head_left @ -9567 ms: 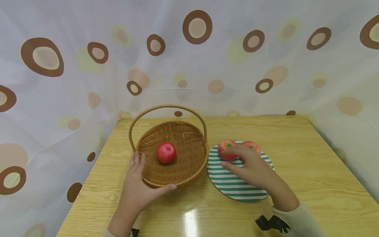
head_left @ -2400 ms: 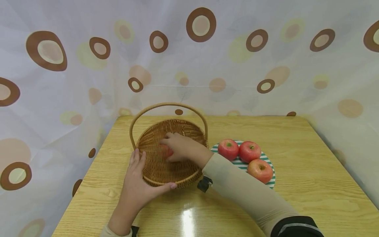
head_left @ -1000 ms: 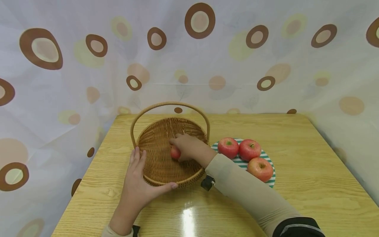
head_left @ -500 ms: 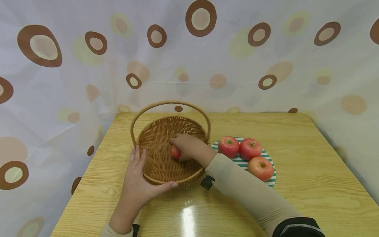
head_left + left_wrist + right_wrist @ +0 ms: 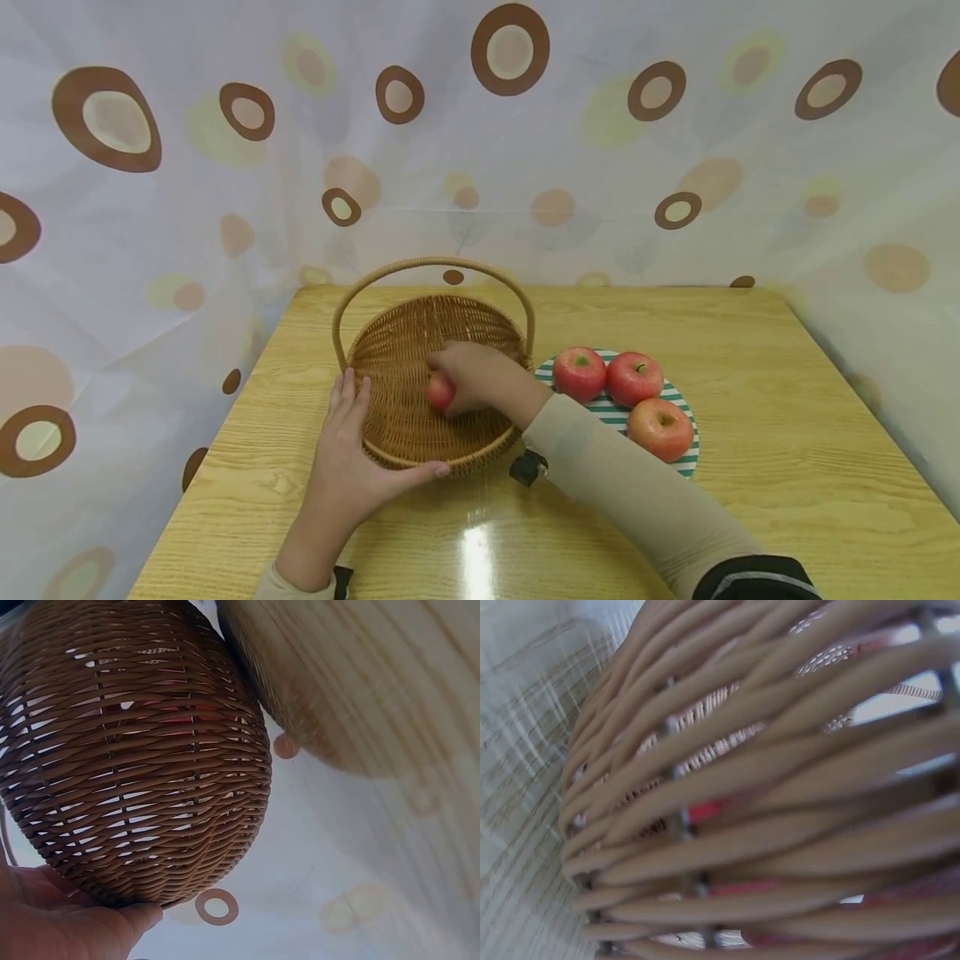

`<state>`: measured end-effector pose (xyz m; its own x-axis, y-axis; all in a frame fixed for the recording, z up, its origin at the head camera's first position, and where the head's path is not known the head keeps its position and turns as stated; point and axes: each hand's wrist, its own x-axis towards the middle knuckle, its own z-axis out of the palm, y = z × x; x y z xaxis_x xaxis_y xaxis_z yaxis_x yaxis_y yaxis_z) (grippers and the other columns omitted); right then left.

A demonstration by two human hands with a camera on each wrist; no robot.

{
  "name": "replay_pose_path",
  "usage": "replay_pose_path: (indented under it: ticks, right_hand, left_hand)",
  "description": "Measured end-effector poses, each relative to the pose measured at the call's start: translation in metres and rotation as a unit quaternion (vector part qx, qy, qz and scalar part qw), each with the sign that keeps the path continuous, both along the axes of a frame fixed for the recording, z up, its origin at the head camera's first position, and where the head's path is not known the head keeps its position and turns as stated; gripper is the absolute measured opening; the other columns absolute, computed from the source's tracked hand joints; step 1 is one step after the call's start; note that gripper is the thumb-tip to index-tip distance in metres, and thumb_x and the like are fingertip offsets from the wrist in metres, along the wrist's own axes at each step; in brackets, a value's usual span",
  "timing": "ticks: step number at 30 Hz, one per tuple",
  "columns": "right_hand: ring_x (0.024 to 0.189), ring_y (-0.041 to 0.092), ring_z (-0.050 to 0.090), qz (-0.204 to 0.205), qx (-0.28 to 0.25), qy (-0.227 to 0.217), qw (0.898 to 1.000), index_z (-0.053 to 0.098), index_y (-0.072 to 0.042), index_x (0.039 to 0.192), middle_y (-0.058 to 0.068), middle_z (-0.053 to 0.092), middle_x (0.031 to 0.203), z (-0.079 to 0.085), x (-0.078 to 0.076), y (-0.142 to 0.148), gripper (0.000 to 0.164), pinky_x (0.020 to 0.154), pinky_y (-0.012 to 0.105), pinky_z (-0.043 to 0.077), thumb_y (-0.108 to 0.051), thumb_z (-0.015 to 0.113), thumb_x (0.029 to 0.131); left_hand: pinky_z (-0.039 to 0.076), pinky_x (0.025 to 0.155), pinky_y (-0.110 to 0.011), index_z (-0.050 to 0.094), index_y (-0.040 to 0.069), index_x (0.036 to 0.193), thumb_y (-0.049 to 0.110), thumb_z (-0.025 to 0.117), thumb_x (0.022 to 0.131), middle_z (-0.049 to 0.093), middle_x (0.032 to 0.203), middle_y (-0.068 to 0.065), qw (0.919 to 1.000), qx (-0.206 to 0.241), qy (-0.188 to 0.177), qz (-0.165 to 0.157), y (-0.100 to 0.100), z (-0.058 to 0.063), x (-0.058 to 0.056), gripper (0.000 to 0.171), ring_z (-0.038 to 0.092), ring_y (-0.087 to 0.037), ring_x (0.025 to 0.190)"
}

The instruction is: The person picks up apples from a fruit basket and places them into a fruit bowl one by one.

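A round wicker basket (image 5: 397,425) with a tall arched handle (image 5: 431,262) stands on the table, left of the middle. My left hand (image 5: 348,458) rests against its near left side, fingers extended over the rim and thumb stretched along the front edge. Inside the basket my right hand (image 5: 480,379) grips a red apple (image 5: 439,390), partly hidden by the hand. In the left wrist view the thumb (image 5: 139,919) lies at the rim below the woven wall (image 5: 142,780). The right wrist view is filled by blurred wicker (image 5: 742,772), with red showing through its gaps.
Right of the basket, a green-and-white striped round mat (image 5: 611,410) bears three apples (image 5: 660,429), and the right sleeve (image 5: 615,475) crosses its near part. The wooden table (image 5: 787,467) ends at a patterned cloth backdrop (image 5: 555,125).
The right hand has gone from over the striped mat into the basket and taken hold of the apple there. In the last half second both have shifted slightly left. The left hand stays put.
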<state>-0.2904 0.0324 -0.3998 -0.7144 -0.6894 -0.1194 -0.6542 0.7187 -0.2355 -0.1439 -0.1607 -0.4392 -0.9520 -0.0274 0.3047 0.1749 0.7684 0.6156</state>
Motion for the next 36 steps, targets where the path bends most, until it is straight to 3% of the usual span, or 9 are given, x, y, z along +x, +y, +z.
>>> replay_pose_path:
  ticks: [7, 20, 29, 36]
  right_hand:
    - [0.115, 0.022, 0.068, 0.014, -0.027, 0.033, 0.999, 0.065, -0.014, 0.138, 0.007, 0.068, 0.132, 0.005, 0.005, 0.0, 0.068, 0.096, 0.04, 0.06, -0.031, 0.093, 0.079]
    - [0.111, 0.02, 0.07, -0.008, -0.088, 0.065, 0.994, 0.066, -0.015, 0.14, 0.006, 0.068, 0.135, 0.016, 0.021, 0.016, 0.069, 0.09, 0.037, 0.062, -0.036, 0.092, 0.079]
    - [0.117, 0.02, 0.069, -0.018, -0.178, 0.099, 0.979, 0.066, -0.015, 0.139, 0.004, 0.067, 0.135, 0.03, 0.032, 0.034, 0.07, 0.094, 0.038, 0.063, -0.037, 0.091, 0.078]
    - [0.115, 0.017, 0.068, -0.007, -0.248, 0.107, 0.963, 0.068, -0.019, 0.133, 0.0, 0.066, 0.131, 0.037, 0.04, 0.05, 0.063, 0.089, 0.035, 0.064, -0.035, 0.093, 0.078]
  left_hand:
    - [0.024, 0.126, -0.071, 0.031, 0.001, 0.166, 0.081, 0.091, 0.056, 0.012, 0.178, -0.019, 1.0, 0.002, -0.004, 0.001, -0.001, 0.0, -0.001, 0.148, 0.011, -0.043, 0.165]
    - [0.024, 0.124, -0.075, 0.029, 0.003, 0.167, 0.081, 0.089, 0.06, 0.009, 0.178, -0.017, 0.9997, 0.006, -0.022, 0.001, -0.002, 0.001, 0.0, 0.145, 0.008, -0.043, 0.166]
    - [0.024, 0.125, -0.074, 0.028, 0.003, 0.167, 0.081, 0.089, 0.06, 0.008, 0.178, -0.017, 0.9997, 0.004, -0.025, 0.001, -0.002, 0.0, 0.0, 0.145, 0.008, -0.044, 0.165]
    - [0.024, 0.124, -0.076, 0.029, 0.004, 0.167, 0.082, 0.088, 0.059, 0.007, 0.179, -0.016, 0.9996, 0.002, -0.028, 0.003, -0.002, 0.0, 0.0, 0.147, 0.007, -0.043, 0.166]
